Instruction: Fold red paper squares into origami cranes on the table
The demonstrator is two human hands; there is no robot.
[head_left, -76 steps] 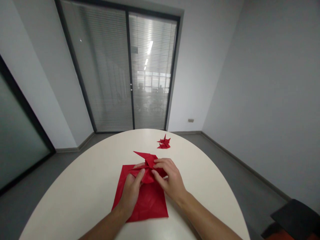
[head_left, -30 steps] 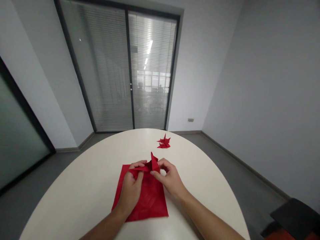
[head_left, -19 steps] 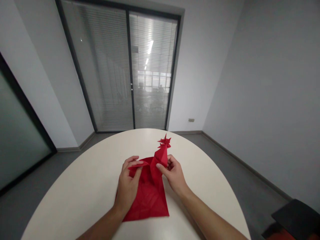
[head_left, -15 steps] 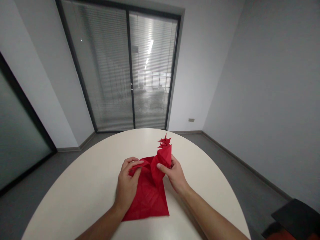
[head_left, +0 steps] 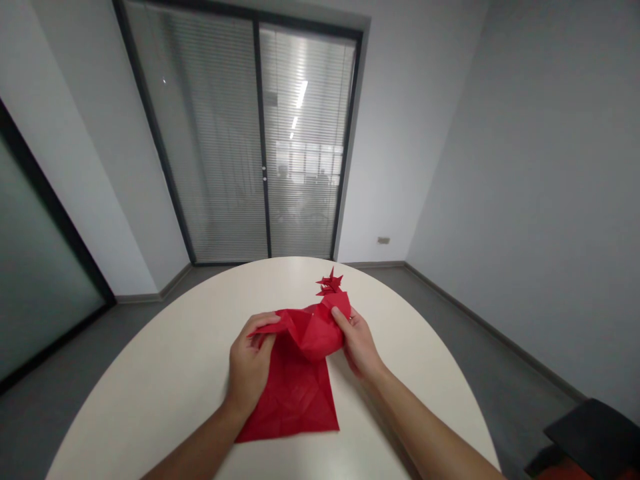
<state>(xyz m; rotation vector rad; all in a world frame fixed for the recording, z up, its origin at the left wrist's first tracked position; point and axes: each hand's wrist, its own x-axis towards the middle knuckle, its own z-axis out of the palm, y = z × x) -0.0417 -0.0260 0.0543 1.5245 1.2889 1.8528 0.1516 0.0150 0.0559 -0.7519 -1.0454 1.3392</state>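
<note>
A piece of creased red paper [head_left: 315,330] is raised between my hands, its middle sagging in a soft fold. My left hand [head_left: 253,363] pinches its left edge between thumb and fingers. The right end is gripped by my right hand [head_left: 357,340], thumb on top. Beneath lies a flat red sheet [head_left: 303,400] with crease lines, resting on the table; whether it joins the raised paper cannot be seen. Just beyond the raised paper sits a cluster of spiky folded red paper pieces [head_left: 330,283].
The round white table [head_left: 175,360] curves around my arms. Beyond it stand a glass door with blinds [head_left: 305,200] and grey walls. A black chair-like object [head_left: 595,433] is at the lower right, off the table.
The raised paper has been spread wider, its upright right part now lowered and sagging. My right hand has shifted slightly right and up; my left hand has moved slightly left.
</note>
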